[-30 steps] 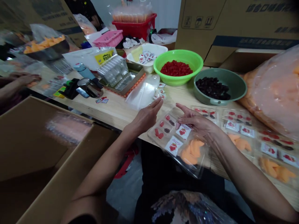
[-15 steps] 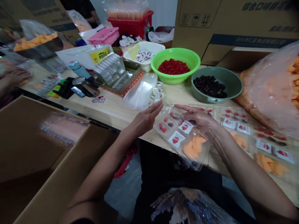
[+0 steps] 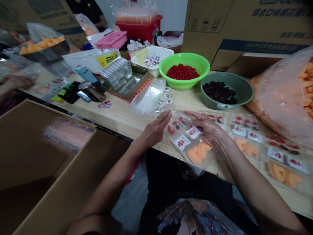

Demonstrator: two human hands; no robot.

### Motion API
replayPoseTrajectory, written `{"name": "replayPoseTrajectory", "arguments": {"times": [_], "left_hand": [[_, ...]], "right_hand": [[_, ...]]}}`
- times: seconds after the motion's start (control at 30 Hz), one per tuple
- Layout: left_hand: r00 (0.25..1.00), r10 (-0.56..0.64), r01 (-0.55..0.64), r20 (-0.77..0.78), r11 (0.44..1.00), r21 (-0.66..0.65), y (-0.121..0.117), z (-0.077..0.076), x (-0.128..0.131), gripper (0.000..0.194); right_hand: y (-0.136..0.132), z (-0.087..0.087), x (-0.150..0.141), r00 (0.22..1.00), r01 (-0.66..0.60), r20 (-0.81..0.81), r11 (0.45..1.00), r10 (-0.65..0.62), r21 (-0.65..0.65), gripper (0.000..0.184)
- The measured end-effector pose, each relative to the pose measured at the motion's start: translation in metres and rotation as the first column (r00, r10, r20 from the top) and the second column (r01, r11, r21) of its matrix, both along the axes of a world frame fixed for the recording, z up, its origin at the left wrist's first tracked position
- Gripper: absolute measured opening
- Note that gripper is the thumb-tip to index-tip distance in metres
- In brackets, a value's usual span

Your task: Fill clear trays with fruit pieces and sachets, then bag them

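A clear plastic snack tray [image 3: 188, 143] lies at the table's near edge, holding orange slices, two red-printed sachets and small red and dark pieces. My right hand [image 3: 207, 128] rests on the tray's far right side, fingers curled onto it with the forefinger stretched left. My left hand [image 3: 155, 130] is flat, fingers straight, touching the tray's left edge. The tray's near corner hangs over the table edge.
Filled trays [image 3: 246, 137] lie in a row to the right. Behind stand a green bowl of red pieces [image 3: 184, 70], a grey-green bowl of dark pieces [image 3: 226, 91], a stack of clear bags [image 3: 148, 98], loose sachets [image 3: 166, 96] and empty trays [image 3: 119, 75]. An open cardboard box [image 3: 49, 163] sits at left. Another person's hand [image 3: 17, 81] is far left.
The tray has slid a little up onto the table and both hands have closed in on it; my left hand now touches its left edge.
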State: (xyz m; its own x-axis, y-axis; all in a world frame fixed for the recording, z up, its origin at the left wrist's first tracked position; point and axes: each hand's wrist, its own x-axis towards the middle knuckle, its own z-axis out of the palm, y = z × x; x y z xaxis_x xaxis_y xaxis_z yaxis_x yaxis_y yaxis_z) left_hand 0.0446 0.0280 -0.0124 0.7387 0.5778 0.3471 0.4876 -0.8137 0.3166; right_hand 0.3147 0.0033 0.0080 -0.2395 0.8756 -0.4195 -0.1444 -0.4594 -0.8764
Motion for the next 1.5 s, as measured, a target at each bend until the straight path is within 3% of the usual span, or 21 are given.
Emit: {"name": "replayPoseTrajectory", "arguments": {"times": [0.13, 0.3, 0.5, 0.67, 1.0, 1.23, 1.5], "left_hand": [[0.999, 0.033, -0.034, -0.021, 0.999, -0.041, 0.007, 0.003, -0.004, 0.096], [0.997, -0.038, 0.034, -0.068, 0.997, -0.07, 0.005, 0.017, -0.005, 0.096], [0.989, -0.13, 0.122, -0.075, 0.988, -0.096, 0.002, 0.027, -0.007, 0.103], [0.989, -0.129, 0.124, -0.066, 0.989, -0.076, 0.002, 0.017, -0.009, 0.105], [0.99, -0.067, 0.078, -0.127, 0.994, 0.079, -0.013, -0.001, 0.005, 0.086], [0.989, 0.124, -0.106, -0.083, 0.975, 0.194, -0.018, -0.018, 0.011, 0.076], [0.974, 0.222, -0.226, 0.04, 0.952, 0.208, -0.025, -0.029, 0.014, 0.076]], "right_hand": [[-0.009, 0.005, 0.007, 0.996, -0.081, -0.032, 0.997, 0.08, -0.006, 0.091], [-0.015, 0.005, 0.0, 0.981, -0.182, -0.073, 0.983, 0.18, -0.02, 0.101], [-0.008, -0.001, -0.005, 0.989, -0.133, -0.067, 0.991, 0.132, -0.016, 0.084], [-0.005, -0.005, -0.003, 0.999, -0.033, -0.031, 0.999, 0.032, -0.023, 0.065], [-0.002, -0.01, -0.008, 0.998, 0.068, 0.02, 0.998, -0.068, 0.005, 0.064], [-0.003, -0.009, -0.019, 0.993, 0.116, 0.012, 0.991, -0.117, 0.069, 0.064], [-0.002, -0.005, -0.025, 0.983, 0.119, 0.125, 0.983, -0.137, 0.138, 0.063]]}}
